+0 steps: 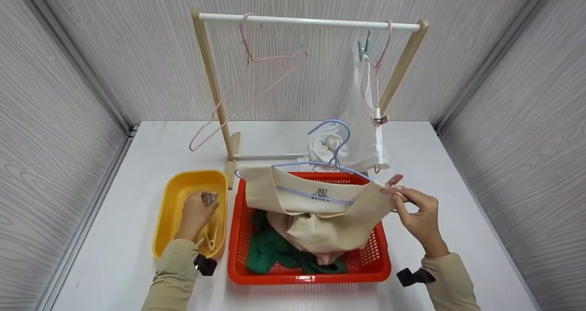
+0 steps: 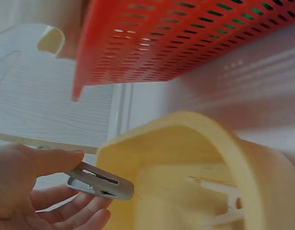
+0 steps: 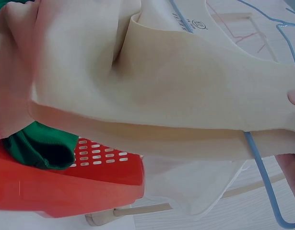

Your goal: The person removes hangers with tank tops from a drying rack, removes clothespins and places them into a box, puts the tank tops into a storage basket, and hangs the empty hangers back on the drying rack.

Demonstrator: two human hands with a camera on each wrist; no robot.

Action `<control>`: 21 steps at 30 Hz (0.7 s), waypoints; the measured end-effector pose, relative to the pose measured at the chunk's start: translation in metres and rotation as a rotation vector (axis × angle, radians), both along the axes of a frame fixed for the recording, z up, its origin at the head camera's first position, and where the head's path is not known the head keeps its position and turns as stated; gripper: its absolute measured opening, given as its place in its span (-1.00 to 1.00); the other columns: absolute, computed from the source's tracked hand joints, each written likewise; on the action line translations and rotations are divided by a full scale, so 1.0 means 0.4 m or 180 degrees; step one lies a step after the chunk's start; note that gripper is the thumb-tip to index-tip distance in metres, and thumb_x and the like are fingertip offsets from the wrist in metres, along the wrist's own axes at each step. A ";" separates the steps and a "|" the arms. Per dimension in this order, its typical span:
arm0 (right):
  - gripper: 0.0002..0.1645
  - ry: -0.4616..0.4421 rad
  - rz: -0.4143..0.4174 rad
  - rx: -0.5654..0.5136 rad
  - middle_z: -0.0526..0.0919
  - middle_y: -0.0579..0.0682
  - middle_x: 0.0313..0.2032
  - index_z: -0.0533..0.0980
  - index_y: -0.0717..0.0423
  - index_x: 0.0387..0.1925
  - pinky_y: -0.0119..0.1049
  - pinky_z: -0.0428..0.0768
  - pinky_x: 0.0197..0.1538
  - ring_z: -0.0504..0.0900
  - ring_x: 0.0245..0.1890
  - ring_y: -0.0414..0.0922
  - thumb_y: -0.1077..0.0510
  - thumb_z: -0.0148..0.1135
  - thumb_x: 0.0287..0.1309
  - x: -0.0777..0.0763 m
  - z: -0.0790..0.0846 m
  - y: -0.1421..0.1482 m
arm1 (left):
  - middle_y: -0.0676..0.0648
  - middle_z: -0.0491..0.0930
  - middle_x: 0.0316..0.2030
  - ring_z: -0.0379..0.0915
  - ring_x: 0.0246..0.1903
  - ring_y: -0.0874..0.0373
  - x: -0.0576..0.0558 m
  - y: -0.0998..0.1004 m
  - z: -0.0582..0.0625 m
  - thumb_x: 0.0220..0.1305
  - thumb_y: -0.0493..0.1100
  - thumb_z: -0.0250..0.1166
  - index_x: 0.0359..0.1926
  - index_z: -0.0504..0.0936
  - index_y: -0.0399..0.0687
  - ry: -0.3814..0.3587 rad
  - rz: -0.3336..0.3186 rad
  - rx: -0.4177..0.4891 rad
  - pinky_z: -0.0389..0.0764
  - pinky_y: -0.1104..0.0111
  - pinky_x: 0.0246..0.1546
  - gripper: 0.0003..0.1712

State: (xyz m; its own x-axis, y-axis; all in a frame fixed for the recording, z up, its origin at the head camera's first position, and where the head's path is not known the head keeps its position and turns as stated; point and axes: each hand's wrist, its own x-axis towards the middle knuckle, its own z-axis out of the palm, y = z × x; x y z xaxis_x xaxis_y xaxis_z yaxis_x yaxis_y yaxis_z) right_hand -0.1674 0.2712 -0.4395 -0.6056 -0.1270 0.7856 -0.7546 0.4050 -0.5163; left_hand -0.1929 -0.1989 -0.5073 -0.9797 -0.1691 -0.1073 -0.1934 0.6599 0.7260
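My left hand (image 1: 197, 215) pinches a grey clothespin (image 2: 106, 184) between thumb and fingers, over the yellow bin (image 1: 160, 221). A cream clothespin (image 2: 226, 194) lies inside that bin. With thumb and fingertips, my right hand (image 1: 420, 212) holds the right shoulder of a beige sleeveless top (image 1: 334, 233). A blue hanger (image 1: 344, 139) runs through the top, its hook standing up and its right end poking out beneath the shoulder strap. Right at those fingertips a pink clothespin (image 1: 394, 180) sticks up. The top's lower part droops bunched into the red basket (image 1: 311, 279).
Dark green clothing (image 1: 268, 251) lies in the red basket. Behind stands a drying rack (image 1: 311, 21) with an empty pink hanger (image 1: 270, 89) at left and a white garment (image 1: 359, 132) clipped to another pink hanger at right. Patterned panels wall in the table's back and sides.
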 end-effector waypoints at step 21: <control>-0.65 0.0052 0.0050 0.0056 0.75 -0.30 -0.21 0.63 0.46 -0.35 -0.64 0.60 -0.10 0.66 -0.26 -0.57 0.71 0.17 -0.26 -0.004 -0.002 0.000 | -0.60 0.50 0.00 0.51 -0.02 -0.40 0.016 -0.019 -0.065 0.25 -0.27 0.16 0.06 0.43 -0.65 -0.0380 0.0057 -0.0465 0.59 -0.05 0.03 -0.51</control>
